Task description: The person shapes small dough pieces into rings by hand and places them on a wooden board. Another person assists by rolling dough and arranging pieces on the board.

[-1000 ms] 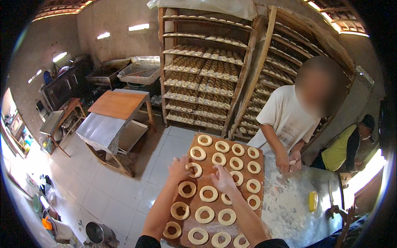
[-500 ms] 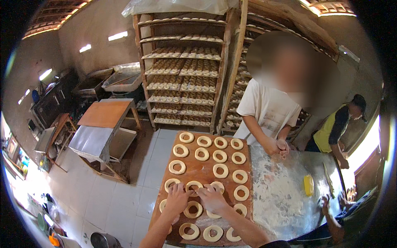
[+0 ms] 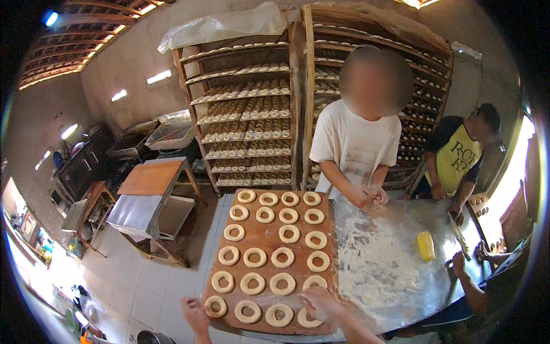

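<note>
A wooden board [image 3: 270,227] carries several rows of pale dough rings [image 3: 252,283], with a gap in the third row. My left hand [image 3: 195,313] is just beside the board's lower left edge, near a ring [image 3: 216,307]; its fingers are curled, and anything inside them is hidden. My right hand [image 3: 321,305] reaches over the board's lower right, at or very near a ring [image 3: 315,282]; its fingers are blurred.
A floured metal table [image 3: 375,275] adjoins the board, bearing a yellow block [image 3: 425,245]. A person in white [image 3: 355,143] faces me, hands together; others [image 3: 452,160] work at right. Racks of dough rings [image 3: 246,123] stand behind; a small table [image 3: 148,178] is left.
Both my hands have left the middle of the board, the left toward the left edge, the right lower right. The view has shifted, and the person in yellow now stands more upright.
</note>
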`<move>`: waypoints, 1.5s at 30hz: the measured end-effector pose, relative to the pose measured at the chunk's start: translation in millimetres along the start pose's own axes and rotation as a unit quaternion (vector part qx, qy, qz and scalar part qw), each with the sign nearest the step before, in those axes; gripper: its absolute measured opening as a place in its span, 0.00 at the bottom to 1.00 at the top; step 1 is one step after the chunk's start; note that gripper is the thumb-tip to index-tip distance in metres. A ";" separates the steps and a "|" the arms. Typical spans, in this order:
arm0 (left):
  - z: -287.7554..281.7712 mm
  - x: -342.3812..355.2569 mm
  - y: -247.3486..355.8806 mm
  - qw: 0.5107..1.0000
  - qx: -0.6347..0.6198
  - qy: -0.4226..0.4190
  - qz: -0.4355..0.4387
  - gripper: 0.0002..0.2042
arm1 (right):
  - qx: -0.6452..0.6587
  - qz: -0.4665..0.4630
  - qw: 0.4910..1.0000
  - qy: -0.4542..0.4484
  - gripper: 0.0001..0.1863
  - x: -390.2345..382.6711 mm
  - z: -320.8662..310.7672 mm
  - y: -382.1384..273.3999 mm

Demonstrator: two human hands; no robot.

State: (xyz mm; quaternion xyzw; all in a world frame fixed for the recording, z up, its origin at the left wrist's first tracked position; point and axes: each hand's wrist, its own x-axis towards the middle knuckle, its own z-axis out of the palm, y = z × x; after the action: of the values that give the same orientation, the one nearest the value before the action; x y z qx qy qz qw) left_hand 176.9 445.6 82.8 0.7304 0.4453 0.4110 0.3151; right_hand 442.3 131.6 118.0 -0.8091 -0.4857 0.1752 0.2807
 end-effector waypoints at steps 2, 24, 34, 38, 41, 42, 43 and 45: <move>-25.9 -47.4 -59.9 0.987 0.003 0.127 -0.102 0.05 | -0.009 0.012 0.999 0.033 0.20 -54.9 -9.0 22.2; 142.8 -244.6 6.0 0.845 -0.323 0.057 -0.423 0.38 | 0.051 0.221 0.820 0.525 0.04 -345.8 -63.0 237.4; 136.6 -247.7 16.3 0.800 -0.447 0.003 -0.401 0.23 | -0.088 0.222 0.807 0.540 0.04 -339.6 -56.0 252.1; 136.8 -252.3 33.9 0.816 -0.424 0.052 -0.388 0.27 | -0.080 0.226 0.811 0.534 0.04 -339.5 -58.5 246.4; 135.9 -254.6 33.9 0.805 -0.476 -0.015 -0.352 0.29 | -0.091 0.226 0.806 0.540 0.04 -338.1 -58.7 246.9; 136.3 -255.6 32.2 0.805 -0.478 -0.036 -0.348 0.30 | -0.098 0.230 0.803 0.542 0.05 -337.6 -58.6 247.4; 136.3 -256.1 29.3 0.803 -0.477 -0.038 -0.356 0.30 | -0.103 0.241 0.802 0.536 0.05 -337.5 -58.0 247.8; 137.4 -257.7 22.4 0.803 -0.472 -0.044 -0.360 0.31 | -0.093 0.249 0.807 0.527 0.05 -337.9 -57.2 247.8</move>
State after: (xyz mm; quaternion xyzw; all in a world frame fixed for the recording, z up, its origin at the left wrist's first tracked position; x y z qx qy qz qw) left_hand 238.3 189.2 -44.8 0.2952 0.4129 0.3948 0.7658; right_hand 486.9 -275.4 11.6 -0.8926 -0.0594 -0.2604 0.3633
